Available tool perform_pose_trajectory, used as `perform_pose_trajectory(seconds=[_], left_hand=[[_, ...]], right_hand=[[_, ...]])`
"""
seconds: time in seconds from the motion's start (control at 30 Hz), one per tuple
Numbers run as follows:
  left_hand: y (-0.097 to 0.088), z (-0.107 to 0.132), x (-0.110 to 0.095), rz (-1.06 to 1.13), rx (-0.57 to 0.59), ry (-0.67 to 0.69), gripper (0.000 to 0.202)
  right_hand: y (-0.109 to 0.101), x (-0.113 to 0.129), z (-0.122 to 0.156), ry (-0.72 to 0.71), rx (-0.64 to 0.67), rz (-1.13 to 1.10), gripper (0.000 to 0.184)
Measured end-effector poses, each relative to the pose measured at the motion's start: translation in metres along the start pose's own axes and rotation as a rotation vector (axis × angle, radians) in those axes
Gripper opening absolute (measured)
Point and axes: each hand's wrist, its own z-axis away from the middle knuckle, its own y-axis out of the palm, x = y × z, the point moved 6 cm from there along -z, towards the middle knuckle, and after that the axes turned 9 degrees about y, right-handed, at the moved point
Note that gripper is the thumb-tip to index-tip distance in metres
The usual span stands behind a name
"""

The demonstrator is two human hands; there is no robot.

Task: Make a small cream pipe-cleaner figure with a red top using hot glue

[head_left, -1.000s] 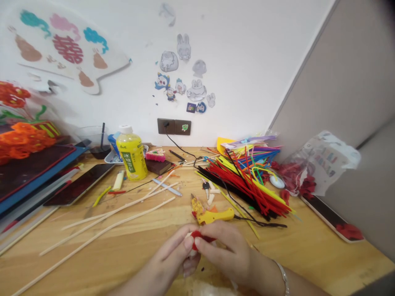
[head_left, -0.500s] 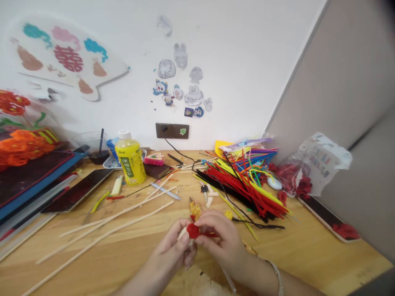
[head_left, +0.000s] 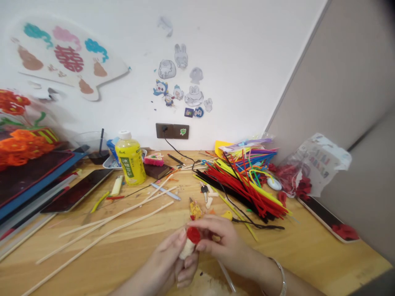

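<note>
Roll, now showing more cream side, is held by left hand, so its red top seems reachable for right hand, fingers narrowly parted, grip unclear.

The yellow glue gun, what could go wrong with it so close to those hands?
The glue gun lies just beyond the right hand; if hot, which I can't tell, it might burn someone. Its black cord runs close to the red fuzzy stems, so tugging might scatter them. The red disc topping the cream piece in the left hand might slip if it isn't stuck.
</note>
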Motion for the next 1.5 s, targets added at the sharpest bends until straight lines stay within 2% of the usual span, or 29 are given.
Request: perform_pose_trajectory(seconds=[0.17,0.23,0.37,0.5,0.57,0.67,0.83,0.97,1.27,1.5], left_hand=[[0.000,-0.001,0.006,-0.068,0.031,-0.073,0.042],[-0.005,-0.004,0.007,-0.132,0.012,-0.043,0.044],[-0.018,-0.011,-0.005,-0.383,-0.075,0.200,0.043],[-0.018,-0.002,-0.029,-0.911,-0.176,0.498,0.028],[-0.013,0.003,-0.037,-1.149,-0.186,0.554,0.021],[-0.005,0.006,-0.042,-1.302,-0.159,0.584,0.016],[-0.006,0.005,-0.043,-1.349,-0.160,0.543,0.021],[-0.008,0.005,-0.044,-1.333,-0.177,0.515,0.022],[-0.004,0.002,-0.040,-1.217,-0.130,0.411,0.022],[-0.010,-0.002,-0.028,-0.958,-0.014,0.326,0.033]], right_hand=[[0.002,-0.001,0.000,0.069,0.044,-0.019,0.043],[0.004,-0.005,0.000,0.108,0.039,-0.037,0.042],[0.003,-0.016,0.001,0.175,-0.058,-0.064,0.034],[0.003,-0.031,0.003,0.265,-0.155,-0.169,0.030],[0.006,-0.035,0.004,0.294,-0.155,-0.212,0.029],[0.009,-0.036,0.004,0.306,-0.132,-0.214,0.028],[0.007,-0.029,0.003,0.288,-0.073,-0.091,0.030],[0.005,-0.022,0.001,0.255,-0.015,-0.078,0.027],[-0.003,-0.013,-0.001,0.162,-0.005,0.049,0.022],[-0.005,-0.015,-0.002,0.166,0.007,0.040,0.028]])
